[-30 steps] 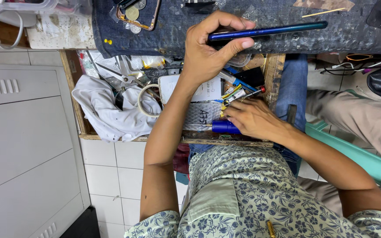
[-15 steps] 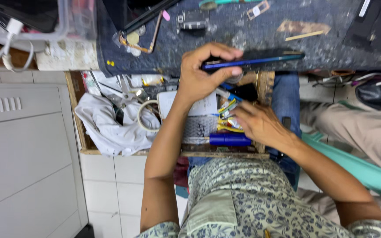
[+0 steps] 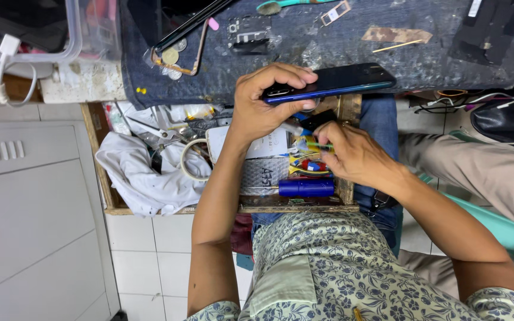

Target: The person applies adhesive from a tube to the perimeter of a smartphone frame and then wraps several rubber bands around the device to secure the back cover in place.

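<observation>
— Holding what, the left hand [image 3: 263, 104]?
— A dark blue phone [image 3: 334, 82], clasped edge-up at the front rim of the worn blue-grey work mat [image 3: 352, 44], fingers curled over its end.
— And the right hand [image 3: 352, 156]?
— Down in the open drawer [image 3: 105, 172], fingertips pinched on a thin green-tipped tool [image 3: 319, 145] among small bits.
— Anything near it?
— A blue screwdriver handle [image 3: 306, 188] lies just below; a white cloth [image 3: 135, 172] sits at the drawer's other end.
</observation>
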